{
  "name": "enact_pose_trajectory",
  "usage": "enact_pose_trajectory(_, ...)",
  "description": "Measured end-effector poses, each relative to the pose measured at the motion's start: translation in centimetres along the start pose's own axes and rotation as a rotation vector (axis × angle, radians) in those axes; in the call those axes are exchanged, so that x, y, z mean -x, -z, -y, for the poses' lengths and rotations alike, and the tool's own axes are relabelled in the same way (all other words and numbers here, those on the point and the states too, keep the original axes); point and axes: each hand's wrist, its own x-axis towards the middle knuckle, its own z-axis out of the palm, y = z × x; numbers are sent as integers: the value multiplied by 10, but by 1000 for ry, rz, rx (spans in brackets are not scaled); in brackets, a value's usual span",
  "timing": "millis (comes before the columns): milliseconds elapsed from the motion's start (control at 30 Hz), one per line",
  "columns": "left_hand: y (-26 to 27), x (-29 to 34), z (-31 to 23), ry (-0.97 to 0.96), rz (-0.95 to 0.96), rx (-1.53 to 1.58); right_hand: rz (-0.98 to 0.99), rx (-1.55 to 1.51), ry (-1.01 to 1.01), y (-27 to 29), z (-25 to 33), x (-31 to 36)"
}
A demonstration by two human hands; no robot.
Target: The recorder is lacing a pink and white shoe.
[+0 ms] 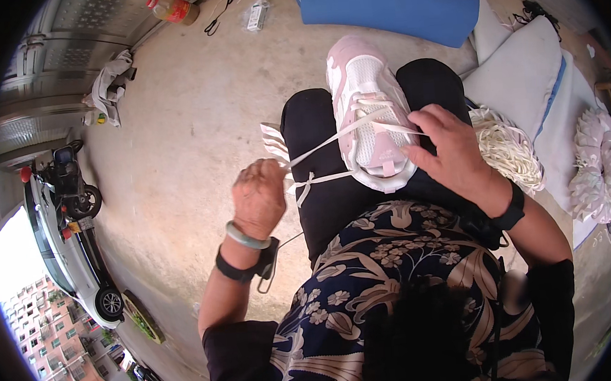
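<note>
A pink and white sneaker [364, 73] rests between my knees, toe pointing away from me, with its tongue toward my body. A cream shoelace [325, 145] is threaded through its upper eyelets. My left hand [260, 197], closed in a fist to the left of the shoe, pulls one stretch of lace taut. Another lace strand with a small knot [308, 182] runs from near that hand to the shoe's heel. My right hand [455, 153] is at the shoe's right collar, thumb and index finger curled around a second lace stretch; their exact contact is partly hidden.
A bundle of cream laces [507, 149] lies right of my knee, beside white sheets [524, 69]. Farther right is a pile of pale pink-white pieces [596, 170]. A blue curved object [388, 4] stands ahead. A bottle [174, 8] and crumpled cloth [108, 87] lie far left.
</note>
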Motion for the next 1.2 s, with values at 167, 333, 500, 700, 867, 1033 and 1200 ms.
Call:
enact_pose_trajectory(167, -14, -30, -44, -189, -87, 262, -12, 217, 71, -14, -5, 3)
enact_pose_trajectory(333, -30, -51, -58, -236, -57, 140, -14, 253, 149, -17, -18, -3)
enact_pose_trajectory(500, -31, -57, -55, -190, 16, 193, -16, 271, 169, -18, -24, -16)
enact_pose_trajectory(700, -23, -72, -45, -79, 134, 482, -23, 235, 154, -21, -21, -18)
enact_pose_trajectory(867, -25, -93, -33, 375, 298, 1222, 24, 104, 88, -16, -21, -15)
enact_pose_trajectory(1033, -4, -119, -37, 426, 538, 1202, 65, -62, -13, -12, -27, -17)
enact_pose_trajectory(1200, 7, -147, -44, 467, 814, 1029, 32, -102, -8, -12, -28, -18)
